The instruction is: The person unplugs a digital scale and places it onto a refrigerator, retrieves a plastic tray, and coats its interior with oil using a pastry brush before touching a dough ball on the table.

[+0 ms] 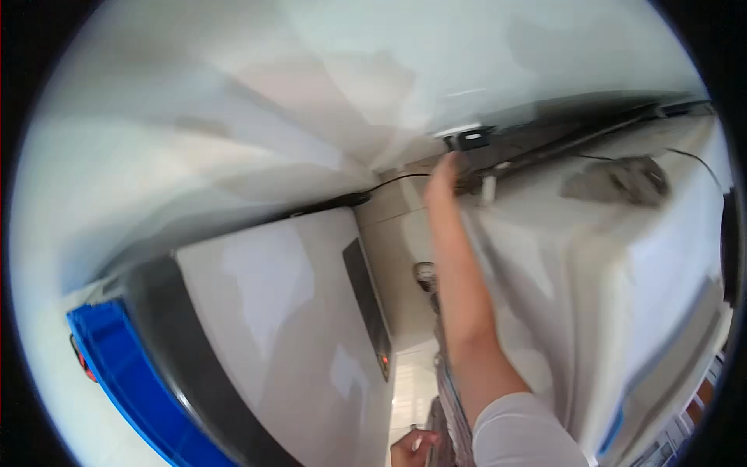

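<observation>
My right hand (pixel 443 180) reaches far forward at the end of a stretched arm, into the gap by the wall. Its fingertips are near a small black box with a white mark (pixel 473 138), which may be a plug or adapter. Blur hides whether the fingers touch or grip it. A thin black cable (pixel 401 177) runs along the floor toward the hand. Low in the view, my left hand (pixel 416 447) has curled fingers beside a greyish, rod-like thing (pixel 437 432). What it holds, if anything, is not clear.
To the left stands a white appliance (pixel 272 311) with a dark panel (pixel 366 300) and a red light. A blue tray-like piece (pixel 140 381) is at its far side. On the right, a pale covered surface (pixel 537 233) bears a crumpled grey cloth (pixel 615 183).
</observation>
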Action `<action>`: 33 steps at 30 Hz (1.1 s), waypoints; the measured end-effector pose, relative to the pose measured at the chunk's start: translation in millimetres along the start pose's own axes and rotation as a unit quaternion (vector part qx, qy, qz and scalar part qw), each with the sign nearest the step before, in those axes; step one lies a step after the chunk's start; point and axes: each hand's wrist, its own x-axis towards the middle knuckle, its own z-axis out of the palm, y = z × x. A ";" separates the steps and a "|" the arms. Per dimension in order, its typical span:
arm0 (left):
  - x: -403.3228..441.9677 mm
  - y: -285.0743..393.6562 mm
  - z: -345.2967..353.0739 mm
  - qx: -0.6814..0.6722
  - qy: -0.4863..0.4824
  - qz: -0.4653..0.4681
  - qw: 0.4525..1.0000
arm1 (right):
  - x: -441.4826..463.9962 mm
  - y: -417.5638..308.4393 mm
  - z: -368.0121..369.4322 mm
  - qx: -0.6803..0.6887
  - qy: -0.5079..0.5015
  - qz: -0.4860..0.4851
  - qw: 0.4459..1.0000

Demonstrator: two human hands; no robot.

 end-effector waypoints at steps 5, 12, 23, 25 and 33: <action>-64.6 -102.3 -30.9 -0.105 -0.022 0.096 0.990 | -131.4 313.7 -207.6 -0.168 -0.294 -0.105 0.935; -193.9 -135.3 -69.5 -0.103 0.075 0.265 0.956 | -287.8 365.8 -468.3 -0.392 -0.301 -0.152 0.856; -296.1 -118.1 -33.7 0.041 0.005 0.441 0.896 | -382.0 351.6 -606.8 -0.465 -0.401 -0.360 0.702; -302.1 -119.2 -31.2 0.054 -0.010 0.458 0.887 | -393.3 351.5 -615.8 -0.544 -0.343 -0.450 0.620; -315.4 -126.4 -24.4 0.036 -0.021 0.476 0.879 | -419.5 345.7 -639.6 -0.671 -0.270 -0.515 0.461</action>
